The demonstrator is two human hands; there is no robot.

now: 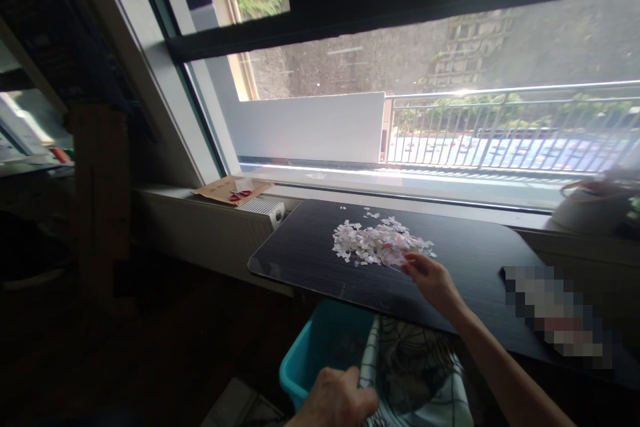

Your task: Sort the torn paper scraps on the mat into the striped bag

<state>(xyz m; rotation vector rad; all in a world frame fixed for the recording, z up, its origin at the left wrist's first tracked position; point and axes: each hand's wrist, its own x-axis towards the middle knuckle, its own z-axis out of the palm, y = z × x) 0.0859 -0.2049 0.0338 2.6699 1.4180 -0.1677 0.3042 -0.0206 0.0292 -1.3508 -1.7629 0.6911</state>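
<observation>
A loose heap of torn paper scraps [375, 240], white with some pink, lies on the dark tabletop [300, 247]. My right hand [430, 280] reaches to the heap's near right edge, its fingers pinched together on scraps there. Below the table's front edge, my left hand [340, 397] grips the rim of a white cloth bag [369, 353] with a dark grid pattern. The bag's mouth gapes, and its inside is dark. Beside it stands a turquoise bin [300, 360], with a few pale bits faintly visible at its bottom.
Red-handled scissors [241, 195] rest on a brown paper envelope [215, 188] on the sill, above a white radiator [263, 207]. A pixelated flat object [555, 313] lies at the table's right. A pale pot [590, 203] stands by the window. Cardboard [100, 207] leans at left.
</observation>
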